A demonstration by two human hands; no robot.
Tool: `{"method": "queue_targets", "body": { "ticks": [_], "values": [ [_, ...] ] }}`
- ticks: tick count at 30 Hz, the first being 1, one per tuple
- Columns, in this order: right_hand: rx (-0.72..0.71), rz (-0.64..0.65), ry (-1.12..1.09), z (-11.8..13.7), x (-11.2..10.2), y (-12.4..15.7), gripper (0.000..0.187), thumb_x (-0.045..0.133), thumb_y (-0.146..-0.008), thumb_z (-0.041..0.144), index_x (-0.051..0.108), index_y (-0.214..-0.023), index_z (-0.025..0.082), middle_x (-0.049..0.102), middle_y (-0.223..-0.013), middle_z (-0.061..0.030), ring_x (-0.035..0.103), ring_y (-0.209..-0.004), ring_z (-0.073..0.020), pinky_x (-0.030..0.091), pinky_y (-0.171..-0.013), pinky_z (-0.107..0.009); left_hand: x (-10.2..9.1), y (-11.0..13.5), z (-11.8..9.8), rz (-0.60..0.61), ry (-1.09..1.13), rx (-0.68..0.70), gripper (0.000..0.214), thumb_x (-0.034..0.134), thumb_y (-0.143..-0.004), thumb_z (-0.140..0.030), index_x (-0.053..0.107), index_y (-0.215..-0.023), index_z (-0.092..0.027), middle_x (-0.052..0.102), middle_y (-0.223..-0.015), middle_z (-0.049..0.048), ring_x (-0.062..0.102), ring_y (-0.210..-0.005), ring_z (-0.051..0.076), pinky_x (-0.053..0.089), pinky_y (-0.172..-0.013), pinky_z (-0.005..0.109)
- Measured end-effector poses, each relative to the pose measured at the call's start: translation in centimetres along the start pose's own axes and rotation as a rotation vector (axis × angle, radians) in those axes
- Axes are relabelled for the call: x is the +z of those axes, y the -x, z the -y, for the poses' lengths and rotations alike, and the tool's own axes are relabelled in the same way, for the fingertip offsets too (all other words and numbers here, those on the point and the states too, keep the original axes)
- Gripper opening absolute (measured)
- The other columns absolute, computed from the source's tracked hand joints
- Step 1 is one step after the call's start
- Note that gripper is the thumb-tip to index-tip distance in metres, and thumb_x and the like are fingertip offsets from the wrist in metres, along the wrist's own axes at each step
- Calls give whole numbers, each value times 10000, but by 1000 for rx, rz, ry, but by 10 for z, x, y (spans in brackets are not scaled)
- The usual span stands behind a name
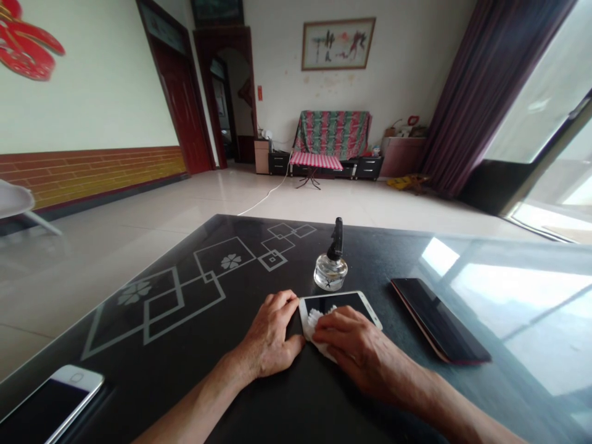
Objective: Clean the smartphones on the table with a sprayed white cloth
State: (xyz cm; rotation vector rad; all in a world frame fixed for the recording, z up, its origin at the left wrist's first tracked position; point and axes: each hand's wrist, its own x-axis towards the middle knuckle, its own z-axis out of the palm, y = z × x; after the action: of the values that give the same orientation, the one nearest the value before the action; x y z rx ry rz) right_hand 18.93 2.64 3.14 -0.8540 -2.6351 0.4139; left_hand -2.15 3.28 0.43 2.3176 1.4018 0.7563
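A white phone [345,303] lies face up on the dark glass table [194,345] in front of me. My left hand [271,336] rests on the table at the phone's left edge, fingers curled against its side. My right hand [354,345] presses a white cloth [315,319] onto the phone's screen, fingers closed over the cloth. A small clear glass bottle [331,269] with a black spray top stands just behind the phone.
A dark phone with a reddish rim [439,319] lies to the right. Another white phone [50,404] lies at the near left corner. Beyond the table are a tiled floor, a covered sofa [333,134], a small pink-topped table [316,161] and dark curtains.
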Motion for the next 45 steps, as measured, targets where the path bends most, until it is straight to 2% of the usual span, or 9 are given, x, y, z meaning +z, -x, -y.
{"method": "queue_targets", "body": {
  "ticks": [5, 10, 13, 19, 26, 31, 35, 39, 45],
  "values": [
    [13, -11, 25, 5, 7, -3, 263, 453, -906, 122, 601, -1089, 237, 614, -1057, -30, 505, -964, -181, 400, -878, -338, 2, 1, 2, -10, -36, 13, 487, 561, -695, -166, 558, -1182, -167, 518, -1187, 84, 479, -1046, 256, 409, -969, 375],
    [87, -40, 55, 1, 4, 2, 284, 525, -765, 42, 626, -947, 235, 618, -973, -12, 510, -920, -185, 402, -848, -341, 1, 1, 0, 7, -52, 8, 514, 581, -689, -189, 552, -1202, -157, 513, -1216, 89, 468, -1067, 266, 399, -988, 380],
    [109, -59, 71, -5, 0, 6, 282, 528, -725, 29, 625, -904, 224, 616, -949, -19, 515, -897, -189, 407, -829, -342, 0, 0, -2, 8, -55, 1, 513, 585, -695, -202, 553, -1204, -156, 513, -1217, 90, 468, -1067, 266, 398, -990, 380],
    [147, -79, 109, -10, -4, 10, 290, 507, -733, 24, 635, -903, 221, 610, -929, -35, 525, -866, -187, 415, -824, -354, 1, -1, -2, 3, -71, -2, 511, 578, -689, -209, 552, -1198, -176, 516, -1211, 86, 478, -1059, 268, 406, -977, 384],
    [1, -56, 75, 6, 5, -2, 335, 483, -806, 58, 614, -1062, 230, 622, -1032, -58, 533, -948, -199, 435, -868, -360, 1, -1, -2, 2, -70, -3, 498, 550, -686, -187, 552, -1184, -177, 521, -1203, 82, 481, -1046, 263, 415, -962, 382],
    [-23, -43, 67, 11, 7, -7, 311, 457, -855, 77, 601, -1084, 230, 614, -1070, -56, 519, -980, -190, 424, -893, -351, 4, -1, 2, 1, -91, 16, 486, 497, -700, -134, 553, -1180, -184, 522, -1207, 75, 485, -1038, 251, 415, -961, 377],
    [-6, -41, 62, 9, 10, -7, 352, 481, -817, 64, 597, -1107, 226, 604, -1070, -43, 504, -980, -188, 402, -908, -360, 5, -1, 5, 1, -97, 24, 511, 473, -704, -112, 547, -1202, -194, 519, -1230, 71, 489, -1063, 250, 410, -980, 387],
    [12, -105, 46, 1, 11, -4, 367, 500, -751, 54, 642, -1045, 222, 614, -1015, -43, 515, -939, -192, 407, -891, -367, 5, 0, 6, 2, -104, 27, 522, 477, -720, -123, 549, -1233, -189, 509, -1269, 80, 479, -1127, 261, 401, -1011, 400],
    [12, -136, 20, -7, 6, -1, 398, 521, -699, 30, 664, -1021, 216, 631, -1006, -35, 541, -924, -181, 425, -886, -341, 7, 2, 3, 20, -156, 5, 650, 620, -719, -304, 479, -1338, -164, 450, -1382, 115, 432, -1217, 312, 371, -1043, 454]
  ]
}}
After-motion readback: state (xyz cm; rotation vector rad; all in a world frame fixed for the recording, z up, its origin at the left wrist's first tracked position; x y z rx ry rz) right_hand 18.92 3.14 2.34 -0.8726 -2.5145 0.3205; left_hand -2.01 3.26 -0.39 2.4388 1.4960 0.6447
